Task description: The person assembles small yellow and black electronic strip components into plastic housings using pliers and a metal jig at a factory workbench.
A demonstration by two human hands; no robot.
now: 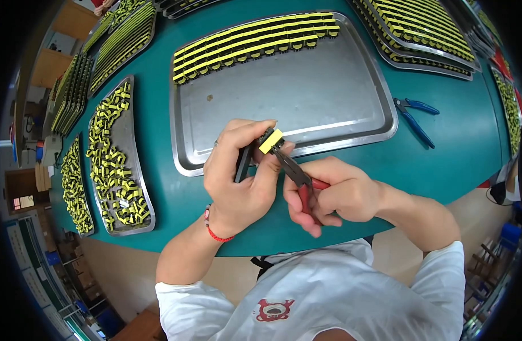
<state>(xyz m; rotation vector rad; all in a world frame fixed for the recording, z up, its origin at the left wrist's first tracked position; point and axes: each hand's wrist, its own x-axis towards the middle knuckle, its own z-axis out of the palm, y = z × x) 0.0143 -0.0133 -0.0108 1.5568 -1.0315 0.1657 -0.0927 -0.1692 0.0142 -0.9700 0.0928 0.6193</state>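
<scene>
Between the thumb and forefinger of my left hand [236, 176] is a small black part wrapped in yellow tape [271, 141], which looks like a little transformer. A dark, flat-sided stick-like tool [243, 163] is also tucked in that palm; its kind is unclear. My right hand [343, 190] is closed around needle-nose pliers [295, 172] with red handles. The pliers' jaws reach the pin side of the yellow-taped part; whether they grip a pin is too small to tell. Both hands are over the near edge of a large metal tray [289, 108].
Rows of yellow-taped parts [249, 42] line the tray's far side. Blue-handled cutters [414, 120] lie to its right on the green table [454, 136]. At left, a narrow tray [143, 207] holds loose parts. Stacked trays of parts [420, 31] stand at the far right.
</scene>
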